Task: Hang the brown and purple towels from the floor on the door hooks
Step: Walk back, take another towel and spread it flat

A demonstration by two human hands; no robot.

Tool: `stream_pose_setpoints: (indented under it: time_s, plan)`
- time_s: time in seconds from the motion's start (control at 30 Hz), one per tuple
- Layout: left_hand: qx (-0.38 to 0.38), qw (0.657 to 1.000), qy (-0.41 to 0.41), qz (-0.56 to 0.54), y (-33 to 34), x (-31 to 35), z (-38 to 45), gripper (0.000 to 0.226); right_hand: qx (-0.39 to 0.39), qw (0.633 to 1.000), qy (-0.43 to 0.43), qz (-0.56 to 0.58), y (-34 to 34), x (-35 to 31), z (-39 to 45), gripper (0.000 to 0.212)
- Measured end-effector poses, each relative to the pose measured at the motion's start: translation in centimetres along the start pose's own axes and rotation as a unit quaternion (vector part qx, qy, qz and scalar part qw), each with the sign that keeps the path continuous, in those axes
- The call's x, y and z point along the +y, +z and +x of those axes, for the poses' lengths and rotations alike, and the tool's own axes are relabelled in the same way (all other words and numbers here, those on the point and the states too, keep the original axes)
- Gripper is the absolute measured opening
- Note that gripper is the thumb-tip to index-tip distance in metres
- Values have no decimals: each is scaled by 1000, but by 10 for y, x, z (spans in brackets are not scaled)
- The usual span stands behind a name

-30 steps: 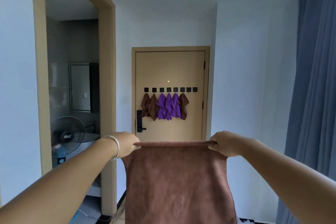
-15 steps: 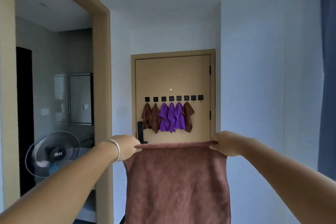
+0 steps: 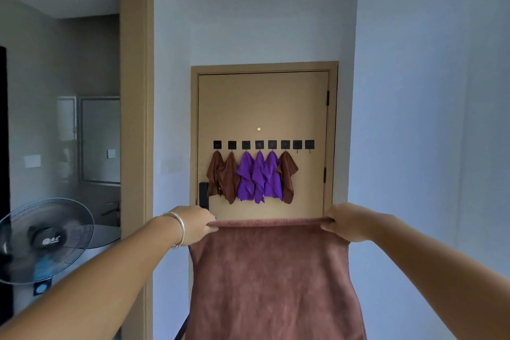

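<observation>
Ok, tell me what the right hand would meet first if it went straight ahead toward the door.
The right hand, gripping the large brown towel, points at the tan wooden door; the way looks free until its lower right panel, below the empty black hooks. Depth is unclear.

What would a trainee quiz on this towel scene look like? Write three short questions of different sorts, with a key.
1. True or false: both the left hand and the right hand grip the top edge of the brown towel.
2. How many of the hooks on the door are free?
A. none
B. two
C. five
3. Fill in: the three hung towels in the middle of the row are ____.

Key
1. True.
2. B, the two at the right end.
3. Purple.
</observation>
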State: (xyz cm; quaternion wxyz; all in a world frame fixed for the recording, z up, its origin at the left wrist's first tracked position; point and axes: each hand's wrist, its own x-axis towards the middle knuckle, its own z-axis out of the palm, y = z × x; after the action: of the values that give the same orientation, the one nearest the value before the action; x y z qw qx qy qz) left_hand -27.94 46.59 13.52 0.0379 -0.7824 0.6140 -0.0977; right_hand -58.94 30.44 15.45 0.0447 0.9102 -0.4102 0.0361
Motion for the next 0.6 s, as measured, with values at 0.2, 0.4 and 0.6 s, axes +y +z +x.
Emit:
stream_pose_setpoints:
  time_s: [0.2,0.4,0.6]
  plan:
    - [53,998,27,-10,4,-59,85,25,11,1000,23,-2,-11,-17,92,29]
    - [67,996,61,-15,21,-98,148,27,9,999,39,-1,-3,-27,159,26]
    - [52,996,66,-4,41,-110,202,31,-9,999,51,0,11,-21,205,31]
